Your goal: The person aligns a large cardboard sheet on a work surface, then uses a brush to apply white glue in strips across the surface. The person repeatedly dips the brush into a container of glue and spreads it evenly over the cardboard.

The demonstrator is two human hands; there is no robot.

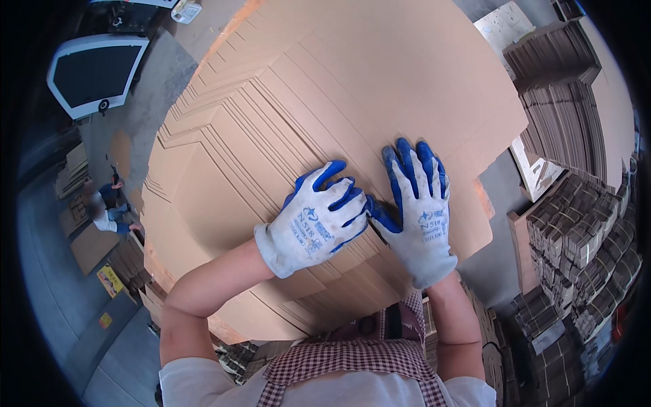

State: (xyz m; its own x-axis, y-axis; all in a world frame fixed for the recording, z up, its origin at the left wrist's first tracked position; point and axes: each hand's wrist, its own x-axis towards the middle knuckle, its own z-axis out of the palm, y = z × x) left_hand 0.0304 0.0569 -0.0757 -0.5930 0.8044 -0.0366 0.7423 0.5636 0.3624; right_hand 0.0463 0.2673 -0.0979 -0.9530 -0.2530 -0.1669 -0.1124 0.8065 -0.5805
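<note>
Beneath both hands lies a large stack of flat brown cardboard sheets [434, 81], their edges fanned out in stepped lines toward the left. My left hand [315, 217], in a white glove with blue-coated fingers, rests over these stepped edges. Its fingers are bent but apart, and I see no sheet gripped in them. My right hand [417, 203] wears a matching glove and lies flat on the top sheet, fingers stretched away from me. The right thumb points toward the left hand's fingers, close to or touching them. The gloves hide the cardboard under both palms.
Strapped bundles of cardboard [576, 230] are piled at the right, with taller stacks [563, 122] beyond. At the far left a person [108, 210] is low down near cardboard pieces. A white-framed vehicle door or hatch [98, 74] stands at the upper left.
</note>
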